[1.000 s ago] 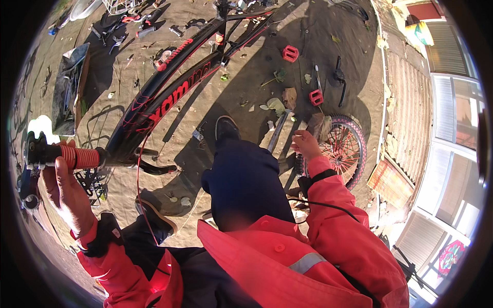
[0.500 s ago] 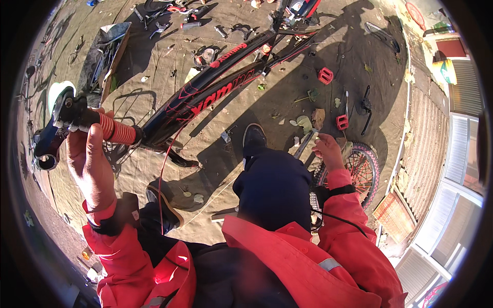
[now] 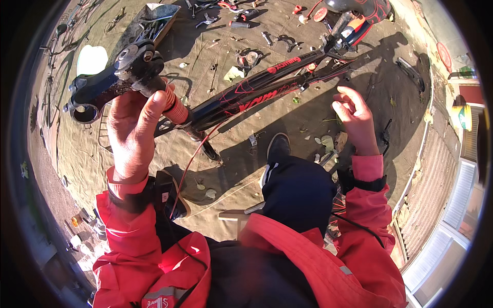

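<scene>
My left hand [image 3: 134,131] is closed around the lower end of the black handlebar stem [image 3: 100,92], thumb on the near side. Below the stem, a red ribbed sleeve [image 3: 176,109] leads to the front of a black and red bicycle frame [image 3: 221,105], which slants away to the far right. From near the sleeve a thin red cable [image 3: 191,159] hangs down toward my leg. In the air over the shaded ground, my right hand [image 3: 355,120] has its fingers loosely bent and apart, and no object shows in it.
A tray of tools [image 3: 149,23] stands at the far left beside a white round thing [image 3: 91,60]. Loose bicycle parts [image 3: 239,20] lie on the brown ground cloth [image 3: 241,179]. A black saddle [image 3: 354,6] is at the far end. Corrugated sheeting [image 3: 436,179] borders the right.
My right hand has risen and moved away from the ground beside the wheel. The stem, with my left hand on it, now appears farther right and larger. The whole view has shifted.
</scene>
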`<state>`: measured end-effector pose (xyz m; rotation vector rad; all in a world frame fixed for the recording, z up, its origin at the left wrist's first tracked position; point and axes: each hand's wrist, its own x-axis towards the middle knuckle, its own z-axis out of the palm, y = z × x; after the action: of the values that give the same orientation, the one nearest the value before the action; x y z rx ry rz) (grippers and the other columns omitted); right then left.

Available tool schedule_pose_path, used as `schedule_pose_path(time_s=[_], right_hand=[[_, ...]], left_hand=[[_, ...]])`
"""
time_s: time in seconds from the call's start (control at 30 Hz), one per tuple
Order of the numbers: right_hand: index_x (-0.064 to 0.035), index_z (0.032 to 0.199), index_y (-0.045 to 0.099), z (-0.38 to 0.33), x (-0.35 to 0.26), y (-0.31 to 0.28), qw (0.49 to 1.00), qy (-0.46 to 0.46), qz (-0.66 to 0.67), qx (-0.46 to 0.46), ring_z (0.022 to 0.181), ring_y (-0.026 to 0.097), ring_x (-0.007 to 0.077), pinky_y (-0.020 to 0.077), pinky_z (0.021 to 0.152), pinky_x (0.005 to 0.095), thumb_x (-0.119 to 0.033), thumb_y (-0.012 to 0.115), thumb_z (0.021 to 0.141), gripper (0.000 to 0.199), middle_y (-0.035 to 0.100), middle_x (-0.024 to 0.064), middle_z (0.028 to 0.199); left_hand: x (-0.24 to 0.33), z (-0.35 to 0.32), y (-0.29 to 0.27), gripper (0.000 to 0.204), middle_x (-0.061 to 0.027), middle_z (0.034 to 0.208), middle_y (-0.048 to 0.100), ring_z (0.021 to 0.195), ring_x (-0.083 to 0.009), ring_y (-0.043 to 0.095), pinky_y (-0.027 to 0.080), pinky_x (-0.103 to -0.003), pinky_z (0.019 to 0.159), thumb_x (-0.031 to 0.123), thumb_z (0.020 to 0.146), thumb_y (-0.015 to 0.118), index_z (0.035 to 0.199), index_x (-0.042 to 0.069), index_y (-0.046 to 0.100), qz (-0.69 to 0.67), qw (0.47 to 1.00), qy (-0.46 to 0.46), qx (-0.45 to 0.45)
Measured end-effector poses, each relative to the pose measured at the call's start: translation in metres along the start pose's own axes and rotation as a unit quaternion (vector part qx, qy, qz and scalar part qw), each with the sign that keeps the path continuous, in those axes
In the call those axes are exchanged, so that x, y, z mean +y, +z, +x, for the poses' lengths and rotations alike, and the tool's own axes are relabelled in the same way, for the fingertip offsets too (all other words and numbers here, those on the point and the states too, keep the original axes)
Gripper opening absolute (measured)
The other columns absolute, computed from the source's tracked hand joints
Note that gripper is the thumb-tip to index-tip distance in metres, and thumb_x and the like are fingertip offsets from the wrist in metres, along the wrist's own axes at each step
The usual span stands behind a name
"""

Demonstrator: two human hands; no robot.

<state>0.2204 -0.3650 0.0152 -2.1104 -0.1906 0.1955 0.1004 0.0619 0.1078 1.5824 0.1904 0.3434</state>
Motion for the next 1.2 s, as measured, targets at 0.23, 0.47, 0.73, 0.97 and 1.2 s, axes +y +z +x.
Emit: schedule_pose_path(time_s=[0.23,0.47,0.73,0.97,1.2], right_hand=[[-0.0009,0.133,0.060,0.047,-0.095,0.053,0.980,-0.142,0.090,-0.111,0.097,0.070,0.0139,0.0581,0.082,0.0286,-0.008,0.077,0.093,0.044,0.069,0.0089,0.114],[-0.0009,0.138,0.056,0.044,-0.152,0.071,0.968,-0.147,0.092,-0.182,0.103,0.067,0.0124,0.0557,0.085,0.0272,-0.010,0.072,0.098,0.044,0.069,0.0069,0.120],[-0.0046,0.138,0.058,0.038,-0.172,0.087,0.951,-0.193,0.056,-0.234,0.103,0.069,0.0134,0.0569,0.086,0.0302,-0.011,0.074,0.096,0.045,0.069,0.0050,0.119],[-0.0059,0.136,0.062,0.058,-0.124,0.120,0.936,-0.259,-0.167,-0.167,0.130,0.058,0.0372,0.0466,0.111,0.0432,-0.031,0.084,0.082,0.063,0.062,0.0195,0.137],[-0.0036,0.134,0.061,0.067,-0.099,0.134,0.896,-0.271,-0.298,-0.186,0.131,0.056,0.0369,0.0441,0.113,0.0440,-0.031,0.083,0.081,0.063,0.061,0.0187,0.138]], left_hand=[[0.007,-0.001,0.002,0.030,-0.0133,0.120,0.072,0.114,-0.0248,0.069,0.051,-0.039,0.104,0.010,0.102,0.067,0.128,-0.003,0.063,0.000,0.999,-0.028,-0.025],[0.013,-0.004,0.012,0.024,-0.0068,0.092,0.071,0.077,-0.0125,0.066,0.054,-0.028,0.072,0.005,0.100,0.070,0.122,-0.002,0.064,-0.058,0.998,-0.013,-0.027],[0.013,-0.007,0.013,0.023,-0.0037,0.090,0.070,0.077,-0.0088,0.064,0.053,-0.026,0.069,0.006,0.098,0.074,0.118,-0.002,0.066,-0.064,0.997,-0.033,-0.037],[0.012,-0.005,0.013,0.025,-0.0023,0.088,0.068,0.075,-0.0081,0.060,0.051,-0.026,0.067,0.008,0.098,0.074,0.119,-0.002,0.065,-0.078,0.994,-0.039,-0.057],[0.013,-0.006,0.011,0.026,-0.0018,0.086,0.067,0.072,-0.0080,0.059,0.050,-0.025,0.066,0.010,0.099,0.073,0.119,-0.002,0.063,-0.050,0.996,-0.035,-0.061]])
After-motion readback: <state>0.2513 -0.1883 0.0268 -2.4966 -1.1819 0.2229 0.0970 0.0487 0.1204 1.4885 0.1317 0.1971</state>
